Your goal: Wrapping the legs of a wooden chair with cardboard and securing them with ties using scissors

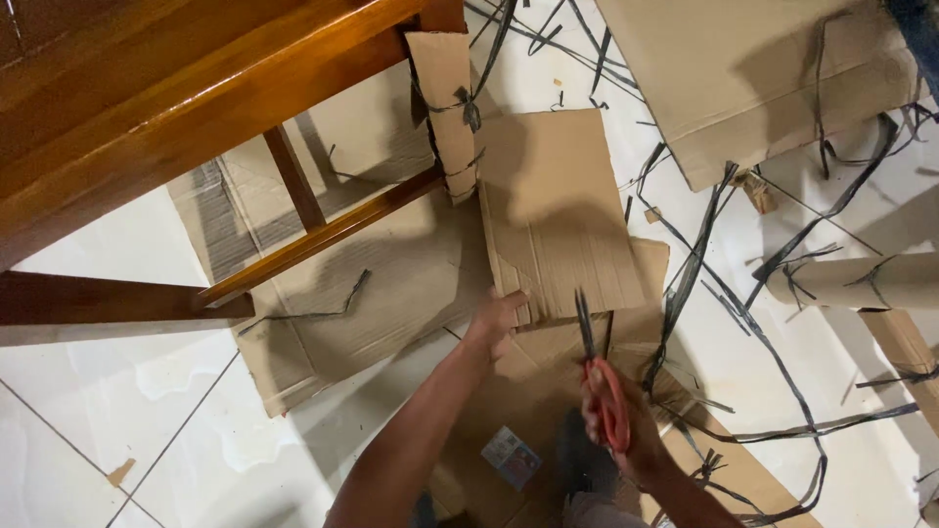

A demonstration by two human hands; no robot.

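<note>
My left hand [495, 320] grips the near edge of a brown cardboard sheet [558, 210] that lies on the white tiled floor. My right hand [626, 430] holds red-handled scissors [599, 376], the blades pointing up at the sheet's near edge, just right of my left hand. More flattened cardboard [372, 293] lies under and around the sheet.
A wooden table [147, 88] stands at the upper left, one leg wrapped in cardboard [445, 108] tied with black strap. Black plastic straps [743, 313] trail across the floor on the right. A large cardboard box [753, 78] and a cardboard roll [861, 279] lie at the right.
</note>
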